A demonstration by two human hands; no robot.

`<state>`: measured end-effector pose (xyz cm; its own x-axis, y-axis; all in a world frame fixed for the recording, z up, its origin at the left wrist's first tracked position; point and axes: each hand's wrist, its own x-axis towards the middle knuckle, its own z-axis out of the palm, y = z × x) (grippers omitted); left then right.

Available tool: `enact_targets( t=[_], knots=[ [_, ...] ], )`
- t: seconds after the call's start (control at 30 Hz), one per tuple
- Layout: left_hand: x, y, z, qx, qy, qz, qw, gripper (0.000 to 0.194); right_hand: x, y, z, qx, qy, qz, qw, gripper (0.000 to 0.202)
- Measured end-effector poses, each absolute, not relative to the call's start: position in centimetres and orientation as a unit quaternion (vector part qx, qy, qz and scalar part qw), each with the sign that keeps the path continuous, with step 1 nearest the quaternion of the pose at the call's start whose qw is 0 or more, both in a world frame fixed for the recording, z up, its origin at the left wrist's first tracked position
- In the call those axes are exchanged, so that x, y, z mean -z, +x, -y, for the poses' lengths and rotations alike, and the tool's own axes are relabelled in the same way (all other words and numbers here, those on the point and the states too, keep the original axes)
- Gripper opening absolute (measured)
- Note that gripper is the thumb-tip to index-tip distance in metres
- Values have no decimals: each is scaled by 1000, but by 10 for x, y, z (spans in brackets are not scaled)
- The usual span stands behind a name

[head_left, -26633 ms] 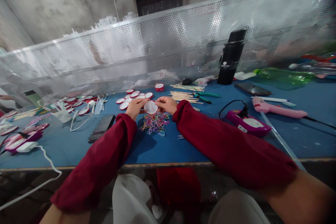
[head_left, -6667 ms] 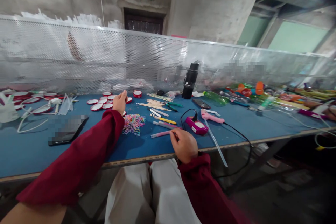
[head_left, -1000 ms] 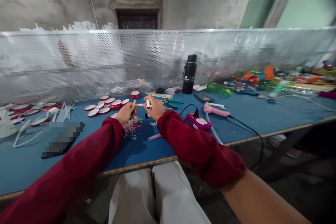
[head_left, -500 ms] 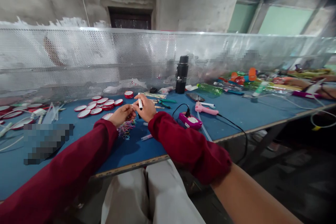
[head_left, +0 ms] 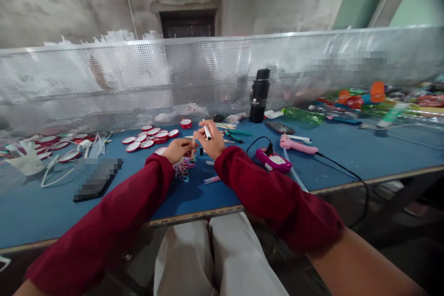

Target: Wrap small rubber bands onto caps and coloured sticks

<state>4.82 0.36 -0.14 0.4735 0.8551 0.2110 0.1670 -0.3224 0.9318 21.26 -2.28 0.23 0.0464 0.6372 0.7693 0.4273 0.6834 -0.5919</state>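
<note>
My right hand (head_left: 214, 141) is closed around a marker (head_left: 206, 128) with a white barrel and a black end. Pinched in the fingers of my left hand (head_left: 178, 150) is a thin pale craft stick (head_left: 193, 146), upright and close to my right fingertips. A small black cap (head_left: 201, 151) shows just below my right hand; I cannot tell whether it lies on the table. Under my left hand is a tangled heap of colourful rubber bands (head_left: 186, 169). Several round red-rimmed white pieces (head_left: 141, 138) lie to the left of my hands.
Behind my hands are pliers (head_left: 236, 137) and loose sticks (head_left: 226, 126). A black flask (head_left: 260, 96) stands near the perforated metal screen (head_left: 208, 74). To the right lie a purple power strip (head_left: 273, 161) and a pink glue gun (head_left: 299, 145). A dark phone-like slab (head_left: 99, 179) lies left.
The view has swung left, so the scene sits further right. My hands have come slightly apart, and the craft stick now shows between them. The marker stays in my right hand.
</note>
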Motion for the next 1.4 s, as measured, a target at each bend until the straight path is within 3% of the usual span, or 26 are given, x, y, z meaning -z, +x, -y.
enact_targets(
  t=[0.07,0.23,0.6,1.17,1.4],
  knots=[
    [-1,50,0,-393,693,-361,485,15,-4,214,24,-93,-373,668,637,22],
    [-2,51,0,-438,662,-356,494,14,-6,215,28,-114,-355,645,667,39],
    [5,49,-9,-450,659,-348,491,15,-3,209,31,-110,-357,679,632,6],
    [0,52,-2,-456,650,-352,496,20,0,208,29,-97,-340,703,617,8],
    [2,51,-5,-457,648,-355,494,11,0,210,27,-88,-355,697,617,9]
  ],
)
